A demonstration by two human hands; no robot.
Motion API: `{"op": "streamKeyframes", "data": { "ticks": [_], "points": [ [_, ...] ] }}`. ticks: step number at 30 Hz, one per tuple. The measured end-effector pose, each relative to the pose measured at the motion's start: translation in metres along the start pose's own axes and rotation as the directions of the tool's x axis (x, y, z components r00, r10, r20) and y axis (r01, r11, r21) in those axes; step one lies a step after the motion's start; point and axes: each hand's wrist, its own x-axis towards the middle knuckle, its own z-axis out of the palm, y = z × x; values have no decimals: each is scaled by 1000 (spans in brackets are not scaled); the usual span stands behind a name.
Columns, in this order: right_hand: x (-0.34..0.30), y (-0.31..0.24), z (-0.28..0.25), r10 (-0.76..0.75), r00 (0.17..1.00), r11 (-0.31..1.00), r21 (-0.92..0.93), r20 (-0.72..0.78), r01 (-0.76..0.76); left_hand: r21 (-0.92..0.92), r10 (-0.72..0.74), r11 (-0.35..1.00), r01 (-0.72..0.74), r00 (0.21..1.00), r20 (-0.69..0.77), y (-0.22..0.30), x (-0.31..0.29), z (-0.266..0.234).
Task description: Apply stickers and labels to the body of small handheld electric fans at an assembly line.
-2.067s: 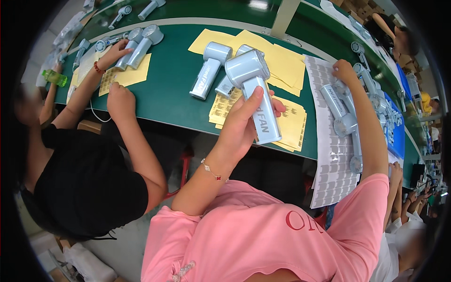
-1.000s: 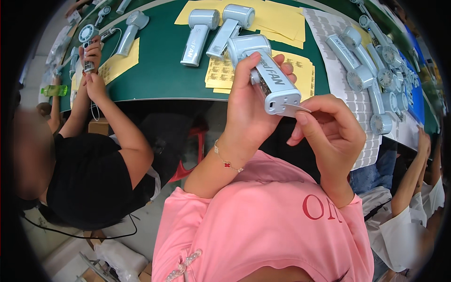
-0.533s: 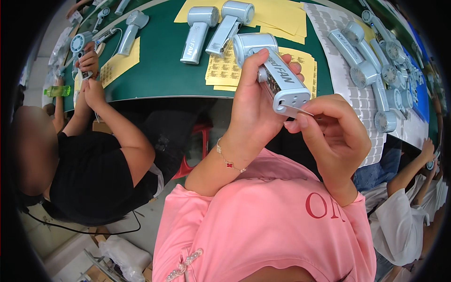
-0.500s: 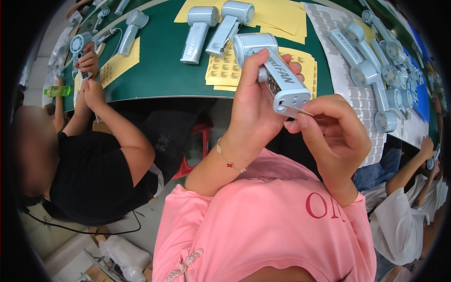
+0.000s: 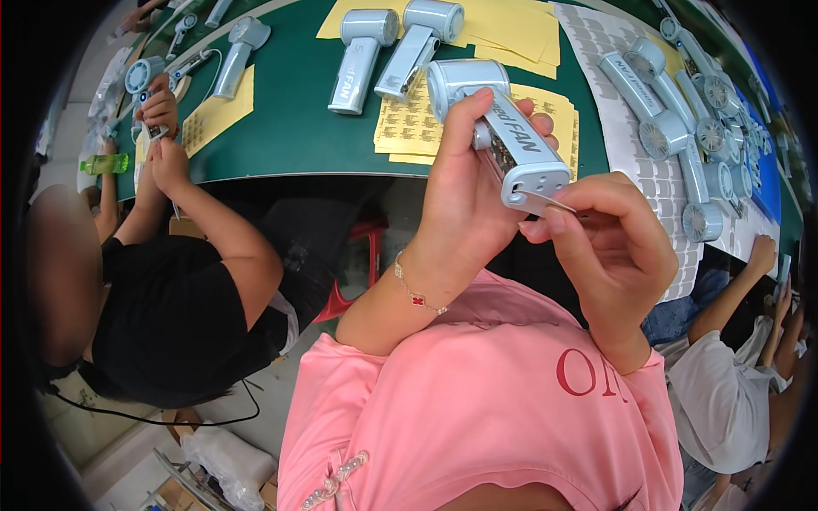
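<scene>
My left hand [image 5: 464,183] is wrapped round a light blue handheld fan [image 5: 520,143], its round head pointing away from me and its handle's end turned toward me. One side of the handle stands open and shows the inner parts. Between thumb and forefinger, my right hand [image 5: 618,238] pinches a thin, pale, flat strip [image 5: 545,202]. That strip's other end meets the handle's bottom end beside a small slot; whether it goes into the fan I cannot tell. Two more handheld fans lie beyond my left hand, one closed [image 5: 356,72] and one with its handle open [image 5: 409,64].
Yellow sticker sheets [image 5: 400,128] lie on the green table [image 5: 290,128]. Several fans [image 5: 665,132] are heaped at the right on a white grid-patterned sheet [image 5: 596,60]. At the left a co-worker in black [image 5: 170,315] handles another fan; a person in white [image 5: 724,409] sits at the right.
Both hands, with the fan and the strip, have shifted slightly to the right in the picture. The grips look the same. At the far right, the other person's hands have moved.
</scene>
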Motion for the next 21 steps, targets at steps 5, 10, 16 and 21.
{"op": "streamKeyframes", "data": {
  "ticks": [5, 10, 16, 21],
  "points": [
    [0, -2, 0, 4, 1000, 1000, -1, -6, -4, 19, -2, 1000, 2, 1000, -10, 0, 0, -1],
    [-1, 0, 1, 6, 1000, 1000, -12, -5, -6, 38, -10, 999, 10, 1000, -15, 0, 0, -3],
    [-2, -3, 1, 48, 999, 998, -46, -19, -49, 40, -1, 999, 2, 999, -45, 0, -3, -2],
    [-2, 0, 3, 26, 999, 999, -27, -45, -27, 45, 6, 999, -4, 999, -49, -4, -3, -3]
  ]
}}
